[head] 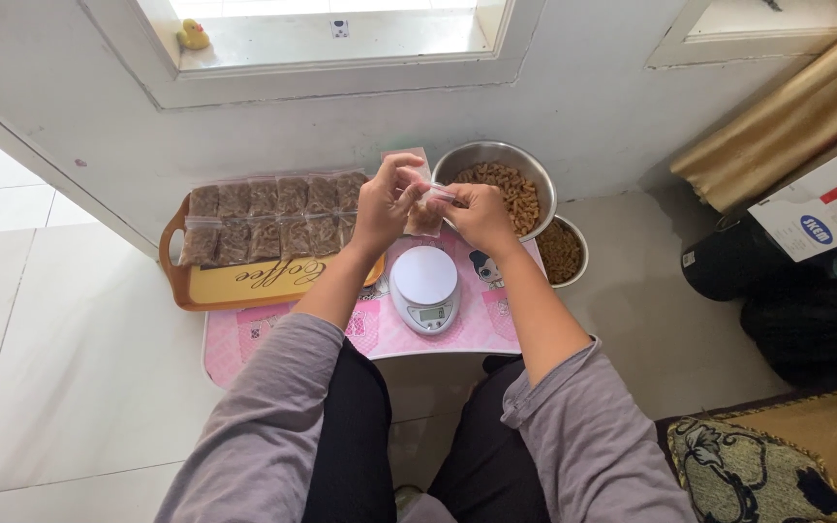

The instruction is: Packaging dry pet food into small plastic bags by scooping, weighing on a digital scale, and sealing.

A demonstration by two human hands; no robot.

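Note:
My left hand (pixel 387 200) and my right hand (pixel 478 213) both pinch the top of a small clear plastic bag (pixel 424 215) with brown snack pieces in it, held above a small white round kitchen scale (pixel 425 287). The scale stands on a pink mat (pixel 477 324). Behind my right hand sits a large metal bowl (pixel 496 155) full of brown snack pieces. A wooden tray (pixel 207 283) to the left of my left hand carries several filled clear bags (pixel 273 218) laid in rows.
A smaller metal bowl (pixel 566 252) of brown pieces sits right of the mat. White wall and window frame (pixel 341 68) rise behind. A black bag (pixel 777 300), a cardboard box (pixel 821 208) and a patterned cushion (pixel 758 465) lie at right. White floor tiles (pixel 60 368) spread at left.

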